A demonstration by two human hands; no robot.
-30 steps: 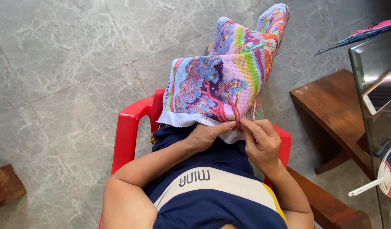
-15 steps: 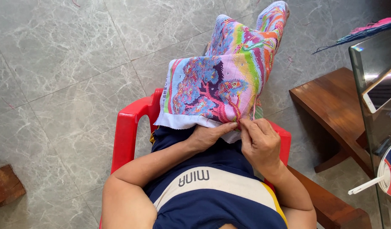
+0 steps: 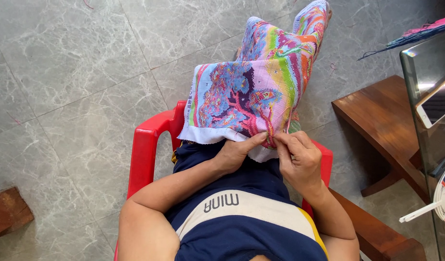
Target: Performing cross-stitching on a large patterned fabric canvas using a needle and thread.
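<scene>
A large, many-coloured cross-stitch cloth (image 3: 254, 92) lies draped over my lap and legs, its white border toward me. My left hand (image 3: 237, 152) holds the cloth's near edge, thumb on top and fingers underneath. My right hand (image 3: 297, 157) pinches at the cloth right beside the left thumb, fingertips together as on a needle, though the needle itself is too small to make out. I sit in a red plastic chair (image 3: 147, 145).
Grey marble floor tiles (image 3: 72, 72) spread to the left and ahead. A low wooden bench (image 3: 377, 113) stands at the right. A glass-topped table (image 3: 425, 82) carrying a phone (image 3: 437, 104) is at the far right edge. A wooden block (image 3: 7, 212) sits at the left.
Both hands stay at the cloth's near edge. The right fingertips have shifted slightly against the left thumb; the cloth has hardly moved.
</scene>
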